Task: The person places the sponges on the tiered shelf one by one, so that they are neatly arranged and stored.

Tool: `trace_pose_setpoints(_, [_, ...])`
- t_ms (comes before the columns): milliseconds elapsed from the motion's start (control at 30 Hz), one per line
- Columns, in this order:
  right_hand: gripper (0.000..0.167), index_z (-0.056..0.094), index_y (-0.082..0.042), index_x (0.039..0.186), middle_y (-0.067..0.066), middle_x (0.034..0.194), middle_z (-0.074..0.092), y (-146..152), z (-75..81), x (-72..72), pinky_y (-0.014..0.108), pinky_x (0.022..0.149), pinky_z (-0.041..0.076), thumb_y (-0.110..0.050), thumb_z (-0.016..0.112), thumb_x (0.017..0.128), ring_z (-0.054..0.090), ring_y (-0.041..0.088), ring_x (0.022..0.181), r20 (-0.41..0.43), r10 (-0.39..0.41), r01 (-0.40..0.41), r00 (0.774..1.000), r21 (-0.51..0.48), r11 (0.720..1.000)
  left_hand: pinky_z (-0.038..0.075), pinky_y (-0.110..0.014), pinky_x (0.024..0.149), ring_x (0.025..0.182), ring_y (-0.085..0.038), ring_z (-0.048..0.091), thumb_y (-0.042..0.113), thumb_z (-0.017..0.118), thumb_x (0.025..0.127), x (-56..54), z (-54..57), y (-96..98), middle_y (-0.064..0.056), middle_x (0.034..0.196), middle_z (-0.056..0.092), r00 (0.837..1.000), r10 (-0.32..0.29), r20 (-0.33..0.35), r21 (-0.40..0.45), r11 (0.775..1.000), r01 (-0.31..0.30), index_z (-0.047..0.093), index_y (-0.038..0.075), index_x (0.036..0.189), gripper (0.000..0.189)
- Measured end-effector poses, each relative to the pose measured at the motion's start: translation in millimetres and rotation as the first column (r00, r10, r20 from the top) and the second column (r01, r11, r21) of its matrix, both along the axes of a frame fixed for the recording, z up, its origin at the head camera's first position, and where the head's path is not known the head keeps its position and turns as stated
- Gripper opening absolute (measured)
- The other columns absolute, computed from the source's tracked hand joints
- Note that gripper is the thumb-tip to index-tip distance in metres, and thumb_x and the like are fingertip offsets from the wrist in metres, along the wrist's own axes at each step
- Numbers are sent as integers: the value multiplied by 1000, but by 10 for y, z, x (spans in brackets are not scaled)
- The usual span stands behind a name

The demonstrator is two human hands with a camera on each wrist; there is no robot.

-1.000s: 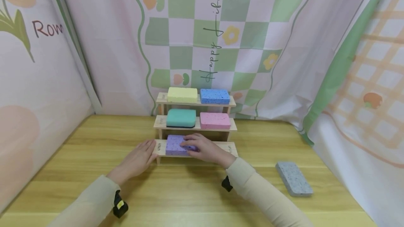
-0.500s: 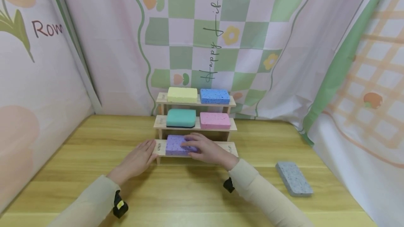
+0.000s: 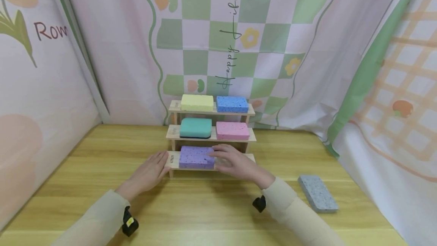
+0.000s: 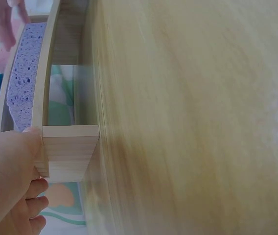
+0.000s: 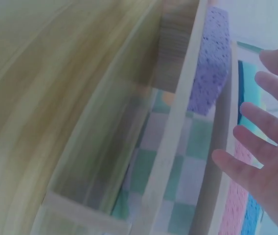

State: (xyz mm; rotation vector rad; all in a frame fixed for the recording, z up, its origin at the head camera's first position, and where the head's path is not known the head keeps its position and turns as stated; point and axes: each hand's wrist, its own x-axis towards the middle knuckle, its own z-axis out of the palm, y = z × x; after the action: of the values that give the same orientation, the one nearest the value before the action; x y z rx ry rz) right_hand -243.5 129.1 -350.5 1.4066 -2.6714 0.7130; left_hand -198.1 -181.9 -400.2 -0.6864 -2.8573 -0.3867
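A purple sponge lies flat on the lowest step of a three-tier wooden rack. My right hand hovers just right of it with fingers spread. In the right wrist view those fingers hold nothing, and a gap separates them from the sponge. My left hand holds the left end of the lowest step. The left wrist view shows its thumb against the board's front edge and the other fingers bent beside the end. A teal sponge and a pink sponge occupy the middle step.
On the top step sit a yellow sponge and a blue sponge. A grey sponge lies on the wooden table at the right. Printed curtains hang behind the rack and along both sides.
My right hand has let go of the purple sponge and moved right, its fingers opening out. The sponge stays in place on the lowest step. The left hand has not moved.
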Motion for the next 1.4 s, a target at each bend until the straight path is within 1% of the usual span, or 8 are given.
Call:
trace_pose_setpoints(133, [42, 55, -10, 129, 13, 136, 43, 125, 24, 16, 47, 101, 32, -17, 63, 88, 36, 29, 126, -3, -32, 32, 999, -6, 999, 22, -50, 106, 129, -42, 28, 24, 41, 100, -7, 2, 2, -29, 139, 31, 1000, 15, 18, -28, 1000, -14, 30, -14, 136, 53])
trace_pose_setpoints(333, [43, 52, -9, 130, 14, 136, 42, 328, 62, 47, 51, 100, 33, -16, 62, 89, 36, 32, 125, -13, -56, 55, 998, -33, 998, 23, -51, 105, 128, -43, 28, 23, 42, 99, -10, 3, -1, -30, 139, 32, 1000, 13, 12, -31, 999, -12, 31, -15, 135, 54])
trace_pose_setpoints(567, [47, 50, -9, 133, 17, 138, 40, 589, 107, 105, 54, 100, 29, -16, 63, 89, 33, 34, 127, 41, -114, 117, 993, -77, 990, 22, -50, 106, 129, -42, 28, 25, 41, 100, -22, -22, -6, -29, 139, 31, 1000, 13, 18, -33, 999, -13, 30, -14, 136, 54])
trace_pose_setpoints(633, [47, 49, -9, 133, 18, 138, 39, 668, 111, 116, 54, 101, 29, -17, 63, 89, 33, 35, 127, 39, -129, 132, 991, -83, 988, 22, -50, 106, 129, -42, 27, 25, 41, 100, -26, -28, -6, -29, 140, 31, 1000, 16, 23, -34, 999, -16, 30, -14, 136, 55])
trace_pose_setpoints(900, [47, 50, -4, 130, 20, 134, 42, 1006, 100, 134, 57, 97, 32, -12, 66, 86, 38, 38, 122, -39, -167, 160, 985, -135, 978, 21, -49, 106, 129, -42, 27, 25, 40, 100, -30, -28, -5, -28, 140, 30, 999, 22, 30, -31, 999, -21, 29, -13, 137, 55])
trace_pose_setpoints(1067, [48, 49, -1, 129, 23, 131, 44, 1231, 96, 144, 60, 95, 32, -7, 66, 84, 39, 42, 119, -61, -214, 201, 975, -167, 965, 21, -49, 106, 129, -42, 27, 25, 40, 100, -29, -19, -4, -29, 140, 31, 1000, 17, 24, -31, 999, -16, 30, -14, 136, 54])
trace_pose_setpoints(1267, [46, 48, -2, 130, 24, 133, 41, 1496, 90, 205, 64, 91, 33, -12, 64, 88, 36, 46, 120, -37, -298, 289, 954, -164, 943, 21, -49, 106, 129, -42, 27, 26, 40, 100, -40, -29, -8, -28, 140, 31, 999, 19, 31, -42, 999, -18, 30, -13, 137, 54])
trace_pose_setpoints(1400, [47, 48, -1, 130, 25, 133, 41, 1654, 66, 246, 64, 90, 32, -13, 64, 88, 36, 46, 119, -23, -342, 334, 939, -165, 928, 21, -49, 106, 129, -42, 27, 26, 40, 100, -49, -41, -12, -28, 140, 31, 999, 20, 31, -47, 999, -19, 30, -13, 136, 55])
